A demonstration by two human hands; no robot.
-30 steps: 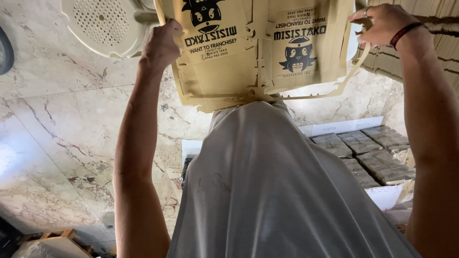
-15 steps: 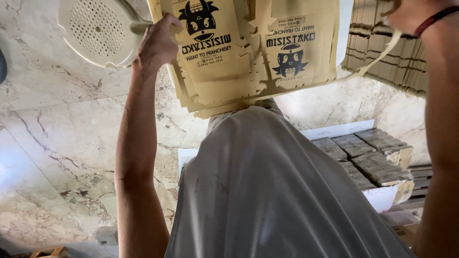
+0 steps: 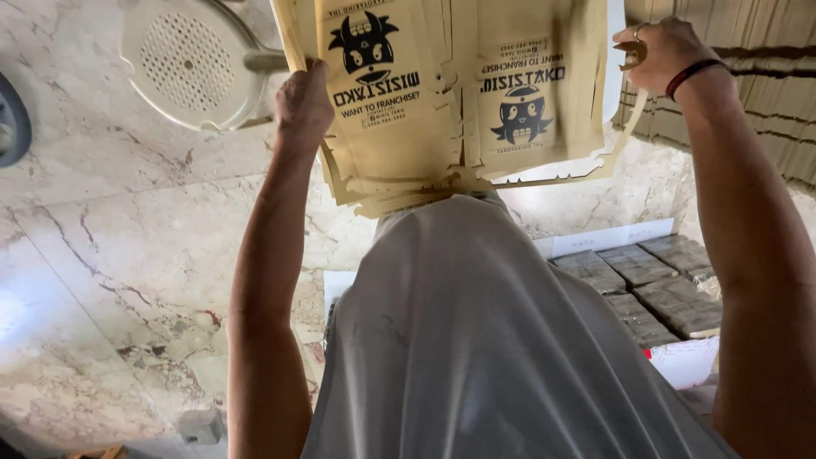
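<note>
Both hands, left hand and right hand, have a closed grip on opposite side edges of a flat die-cut cardboard box blank, held above the marble floor. It looks light and floppy, best held at the edges.

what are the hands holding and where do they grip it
Both hold a flat stack of tan die-cut cardboard sheets. The left hand grips its left edge; the right hand holds the right edge, near the top corner.

Packing workshop, stacked flat cardboard blanks, bundled packs, marble floor
</note>
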